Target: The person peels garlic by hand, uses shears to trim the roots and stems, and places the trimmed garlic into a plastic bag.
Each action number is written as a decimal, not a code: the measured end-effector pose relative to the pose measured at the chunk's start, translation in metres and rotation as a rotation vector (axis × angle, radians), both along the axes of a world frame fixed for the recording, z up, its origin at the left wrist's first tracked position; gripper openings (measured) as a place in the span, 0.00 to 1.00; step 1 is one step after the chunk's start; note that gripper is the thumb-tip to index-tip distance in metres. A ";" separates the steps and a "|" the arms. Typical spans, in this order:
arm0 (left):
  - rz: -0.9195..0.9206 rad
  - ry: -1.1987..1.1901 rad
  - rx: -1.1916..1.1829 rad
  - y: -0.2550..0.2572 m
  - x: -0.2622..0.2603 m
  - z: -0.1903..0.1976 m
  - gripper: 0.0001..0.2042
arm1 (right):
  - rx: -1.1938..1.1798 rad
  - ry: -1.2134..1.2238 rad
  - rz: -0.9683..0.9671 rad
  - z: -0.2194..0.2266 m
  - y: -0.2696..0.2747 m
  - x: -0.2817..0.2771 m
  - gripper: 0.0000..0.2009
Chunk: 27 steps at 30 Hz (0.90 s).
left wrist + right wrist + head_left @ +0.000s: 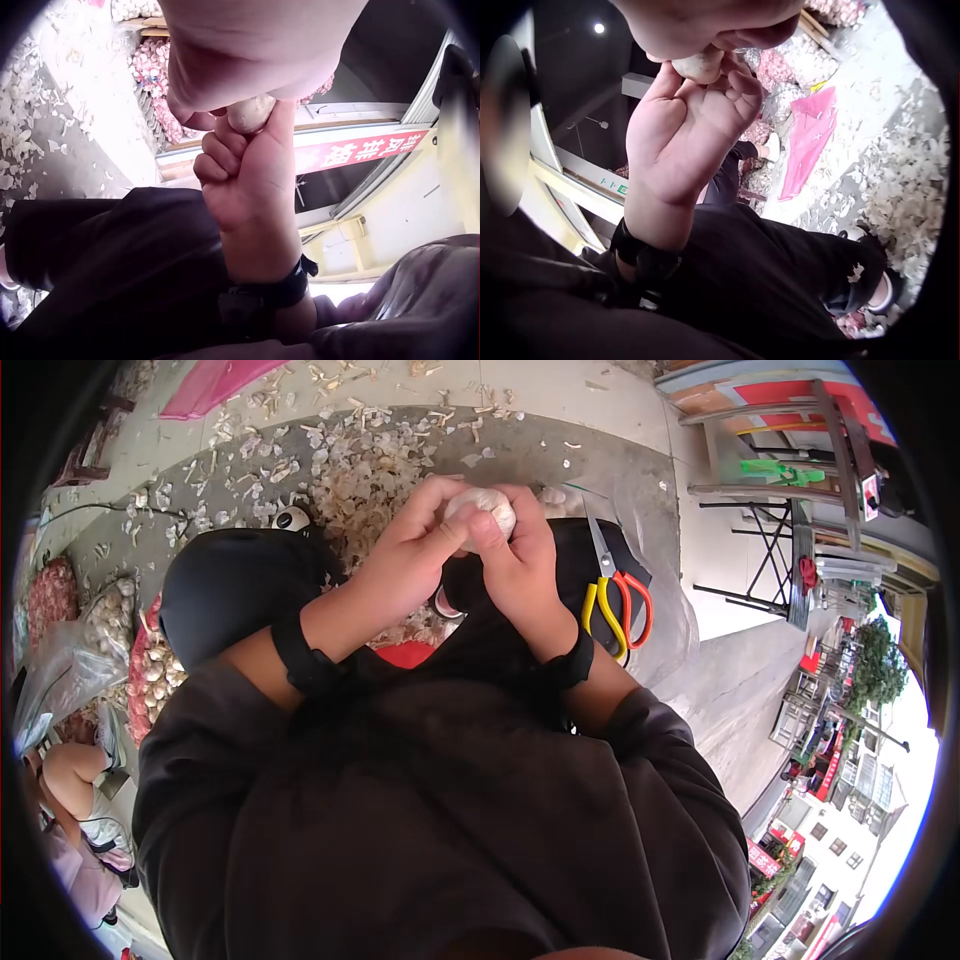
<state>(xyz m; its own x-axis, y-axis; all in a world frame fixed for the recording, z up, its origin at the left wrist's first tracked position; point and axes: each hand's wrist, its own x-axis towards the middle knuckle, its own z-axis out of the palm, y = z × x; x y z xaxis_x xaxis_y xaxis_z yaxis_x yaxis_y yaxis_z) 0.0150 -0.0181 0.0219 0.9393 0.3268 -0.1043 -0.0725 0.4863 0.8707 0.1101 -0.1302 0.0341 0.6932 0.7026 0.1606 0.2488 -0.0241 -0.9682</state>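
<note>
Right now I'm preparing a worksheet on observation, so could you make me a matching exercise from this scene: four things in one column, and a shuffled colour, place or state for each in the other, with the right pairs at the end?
Things
1. Garlic bulb
2. Scissors
3. Wristbands
4. Peelings

Descriptions
A. Black
B. Scattered over the floor
C. Held between the left hand and the right hand
D. Partly yellow, partly red

Right pairs: 1-C, 2-D, 3-A, 4-B
</note>
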 end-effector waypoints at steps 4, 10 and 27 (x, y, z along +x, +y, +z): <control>0.038 0.093 -0.038 -0.009 0.004 0.004 0.11 | 0.143 0.487 0.002 -0.001 0.006 -0.009 0.12; 0.302 0.048 0.337 -0.022 0.018 -0.011 0.10 | 0.108 0.104 -0.094 -0.030 0.006 -0.005 0.11; 0.089 -0.016 -0.221 0.000 0.016 0.006 0.21 | -0.022 -0.242 -0.192 -0.045 0.001 0.017 0.13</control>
<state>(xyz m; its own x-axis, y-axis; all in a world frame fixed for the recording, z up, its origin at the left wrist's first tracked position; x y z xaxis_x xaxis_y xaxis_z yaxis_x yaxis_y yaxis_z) 0.0313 -0.0185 0.0283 0.9099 0.3794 -0.1679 -0.1366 0.6560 0.7423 0.1273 -0.1296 -0.0107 0.7572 0.5676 0.3232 0.4608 -0.1134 -0.8803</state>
